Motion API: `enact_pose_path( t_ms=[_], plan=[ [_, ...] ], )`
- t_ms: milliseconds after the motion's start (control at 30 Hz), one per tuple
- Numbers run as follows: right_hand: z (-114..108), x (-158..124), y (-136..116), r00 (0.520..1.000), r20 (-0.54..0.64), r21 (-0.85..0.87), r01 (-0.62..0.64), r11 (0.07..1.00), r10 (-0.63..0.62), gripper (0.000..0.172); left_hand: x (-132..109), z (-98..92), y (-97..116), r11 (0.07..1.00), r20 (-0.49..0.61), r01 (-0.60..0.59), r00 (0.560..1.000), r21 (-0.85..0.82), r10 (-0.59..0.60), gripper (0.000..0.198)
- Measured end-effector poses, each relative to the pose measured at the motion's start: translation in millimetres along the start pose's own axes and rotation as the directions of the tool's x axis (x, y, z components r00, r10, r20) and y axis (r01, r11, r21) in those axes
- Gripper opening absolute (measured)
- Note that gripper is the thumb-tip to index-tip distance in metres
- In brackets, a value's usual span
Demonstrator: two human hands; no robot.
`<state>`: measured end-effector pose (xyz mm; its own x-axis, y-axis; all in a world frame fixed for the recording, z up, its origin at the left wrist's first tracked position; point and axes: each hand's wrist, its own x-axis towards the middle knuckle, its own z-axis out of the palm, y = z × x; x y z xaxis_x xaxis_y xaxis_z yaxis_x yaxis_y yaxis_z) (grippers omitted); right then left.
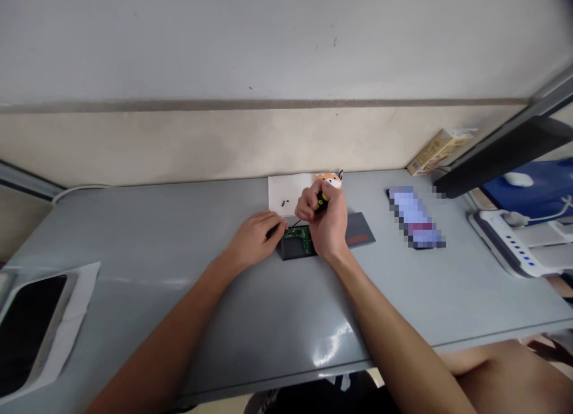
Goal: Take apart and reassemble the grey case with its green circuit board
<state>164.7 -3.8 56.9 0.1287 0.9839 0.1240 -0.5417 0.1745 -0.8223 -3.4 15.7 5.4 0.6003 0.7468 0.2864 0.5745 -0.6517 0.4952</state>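
My right hand is closed around the black and yellow handle of a screwdriver. Its thin shaft slants down to the left, toward a green circuit board in a flat dark case. At the case's left end, my left hand grips the edge with thumb and fingers near the screwdriver tip. The exact contact of the tip is too small to make out. Part of the board and case is hidden behind my right hand. Several tiny black screws lie on a white sheet of paper just behind.
An orange animal-faced item stands behind my right hand. To the right are a dark grey panel, a blurred-out phone, a white power strip and a yellow box. A black-screened device lies at the left.
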Motion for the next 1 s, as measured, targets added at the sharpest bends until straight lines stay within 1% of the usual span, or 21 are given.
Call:
enact_pose_path(
  t_ms=[167,333,533,700,833,1000],
  plan=[
    [-0.4,0.0,-0.7,1.000,0.021,0.044,-0.003,0.999,0.002,0.036,0.1,0.3,-0.6,1.000,0.012,0.000,1.000,-0.014,0.000,0.032],
    [-0.3,0.8,-3.5,1.000,-0.011,0.081,-0.006,0.997,0.007,0.034,-0.4,0.0,-1.4,1.000,0.013,-0.005,1.000,0.009,0.005,0.033],
    [-1.1,0.6,-3.0,1.000,-0.012,0.097,-0.006,0.995,0.007,0.032,-0.2,-0.9,-0.4,1.000,0.007,-0.002,1.000,-0.003,0.002,0.032],
    [-1.3,0.1,-2.0,1.000,-0.008,0.065,0.020,0.998,-0.019,0.034,0.4,-1.3,0.3,1.000,0.005,-0.006,1.000,-0.005,0.006,0.031],
    [-1.1,-0.2,-3.5,1.000,0.012,0.081,-0.008,0.997,0.007,0.033,0.0,-2.0,1.5,1.000,0.007,-0.003,1.000,-0.004,0.003,0.030],
    [-0.8,0.2,-5.5,1.000,-0.018,0.069,0.016,0.997,-0.015,0.035,-0.9,-0.9,0.2,1.000,-0.007,-0.008,1.000,0.003,0.008,0.031]
  ],
)
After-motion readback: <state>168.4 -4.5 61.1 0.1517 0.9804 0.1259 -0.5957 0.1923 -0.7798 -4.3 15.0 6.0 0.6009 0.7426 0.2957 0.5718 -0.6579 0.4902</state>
